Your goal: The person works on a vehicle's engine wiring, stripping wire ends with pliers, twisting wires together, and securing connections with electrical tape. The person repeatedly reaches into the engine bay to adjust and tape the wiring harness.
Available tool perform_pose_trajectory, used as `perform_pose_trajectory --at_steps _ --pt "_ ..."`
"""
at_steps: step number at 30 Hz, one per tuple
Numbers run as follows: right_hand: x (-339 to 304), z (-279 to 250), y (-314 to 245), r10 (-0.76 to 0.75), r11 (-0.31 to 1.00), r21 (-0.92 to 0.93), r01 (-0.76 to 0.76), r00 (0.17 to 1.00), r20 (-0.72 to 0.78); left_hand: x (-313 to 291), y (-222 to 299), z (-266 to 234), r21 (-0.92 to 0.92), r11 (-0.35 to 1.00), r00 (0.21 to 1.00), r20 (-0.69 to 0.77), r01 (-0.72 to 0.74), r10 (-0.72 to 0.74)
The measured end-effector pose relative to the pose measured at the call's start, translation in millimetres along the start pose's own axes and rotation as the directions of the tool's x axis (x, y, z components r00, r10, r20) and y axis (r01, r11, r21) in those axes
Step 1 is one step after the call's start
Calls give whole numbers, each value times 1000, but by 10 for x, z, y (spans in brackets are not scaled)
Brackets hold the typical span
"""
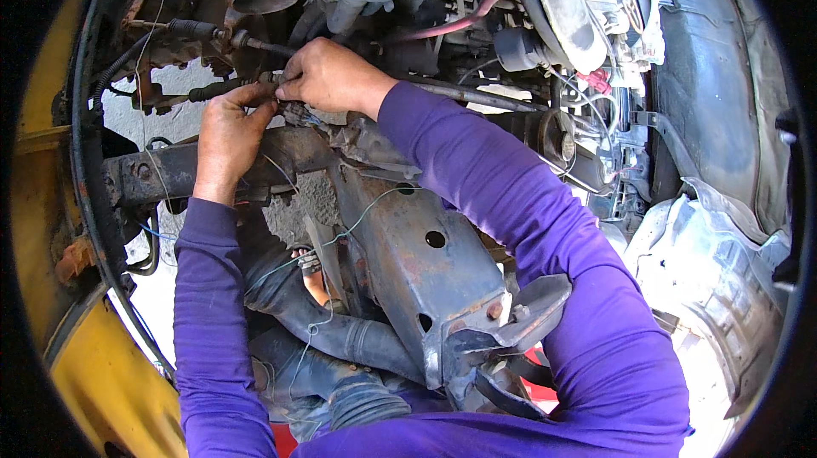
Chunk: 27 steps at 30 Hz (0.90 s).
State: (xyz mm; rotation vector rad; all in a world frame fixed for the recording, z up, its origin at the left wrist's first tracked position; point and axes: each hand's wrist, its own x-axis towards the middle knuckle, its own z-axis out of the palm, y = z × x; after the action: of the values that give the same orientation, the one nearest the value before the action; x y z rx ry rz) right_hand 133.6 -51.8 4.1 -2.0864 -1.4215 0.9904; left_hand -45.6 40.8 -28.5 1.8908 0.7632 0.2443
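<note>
My left hand (228, 136) reaches up over a dark frame rail, its thumb and fingers pinched together. My right hand (336, 77) comes in from the right, closed, with its fingertips meeting those of the left. Between them is the end of a control cable with a black rubber boot (213, 90); the fingers cover most of the fitting there. Just above runs a second cable with a ribbed boot (191, 29), its black sheath passing behind my right hand. A crumpled, dirty wrapping (374, 141) lies on the rail below my right wrist.
A rusty frame bracket with holes (417, 245) stands between my forearms. Below it bends a thick black hose (340, 334). Loose thin green wire (362, 218) crosses this space. Yellow body panels (119, 373) border the left, and a dented metal heat shield (711, 262) the right.
</note>
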Motion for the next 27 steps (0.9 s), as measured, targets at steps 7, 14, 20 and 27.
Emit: perform_pose_trajectory --at_steps 7,14,20,27 --pt "29 33 47 -29 1000 -2 29 1000 1 -5 -8 14 -40 999 999 -30 -28 27" --pt "30 37 59 -53 998 -19 53 998 -30 1 48 5 -76 997 1000 15 -16 17" --pt "-15 25 19 -38 999 -8 37 997 -68 26 5 31 -75 997 999 -37 -18 15" --pt "-9 20 9 -68 998 -25 66 993 -96 18 2 15 -91 995 998 -46 -49 45"
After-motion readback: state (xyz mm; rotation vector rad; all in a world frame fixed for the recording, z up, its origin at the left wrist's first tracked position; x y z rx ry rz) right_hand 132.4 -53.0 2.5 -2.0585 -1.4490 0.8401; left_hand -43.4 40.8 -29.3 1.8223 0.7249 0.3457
